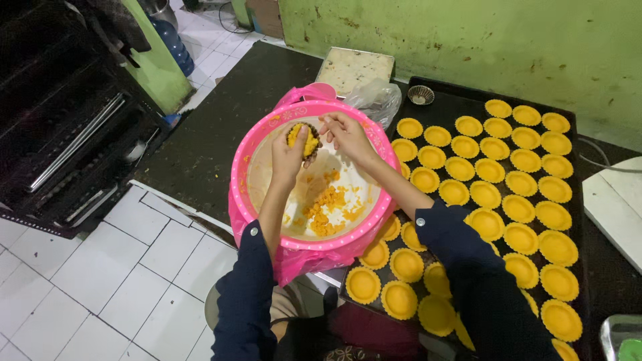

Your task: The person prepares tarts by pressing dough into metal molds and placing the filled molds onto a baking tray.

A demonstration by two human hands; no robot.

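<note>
Left hand (pixel 289 152): we grip a small fluted mould (pixel 302 139) packed with yellow dough, thumb pressed into the filling. Right hand (pixel 344 132): fingers pinched together just beside the mould's rim; whether they hold a bit of dough we cannot tell. Both hands sit over the far side of a pink basin (pixel 267 127). Basin contents: loose yellow dough (pixel 328 207) crumbled toward its near side. Basin wrapped underneath in a pink bag (pixel 307 262). To our right, touching the basin: a black tray (pixel 455 100) with rows of yellow tart shells (pixel 488 224) running to its near edge. At the tray's far left corner: one empty mould (pixel 420 95). Beyond the basin: a crumpled clear bag (pixel 376 99) and a pale board (pixel 354 68).
</note>
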